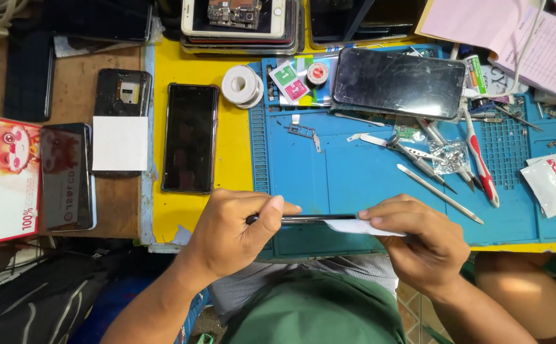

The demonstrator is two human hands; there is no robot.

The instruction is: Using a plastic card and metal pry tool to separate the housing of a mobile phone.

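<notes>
Blue mat point(329, 172) strewn with tools, left hand point(230, 232) and right hand point(421, 245) grips closed on edge-on phone point(310, 218), wipe point(354, 227)

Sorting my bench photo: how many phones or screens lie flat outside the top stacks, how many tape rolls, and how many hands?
Phones/screens: 6, e.g. black phone, cracked screen
Tape rolls: 2 — white roll, small roll
Hands: 2 — left hand, right hand
Total: 10

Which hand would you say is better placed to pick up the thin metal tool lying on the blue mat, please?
Probably the right hand: the thin metal tool lies just beyond it on the blue mat. The left hand sits farther off, gripping the phone edge-on.
</notes>
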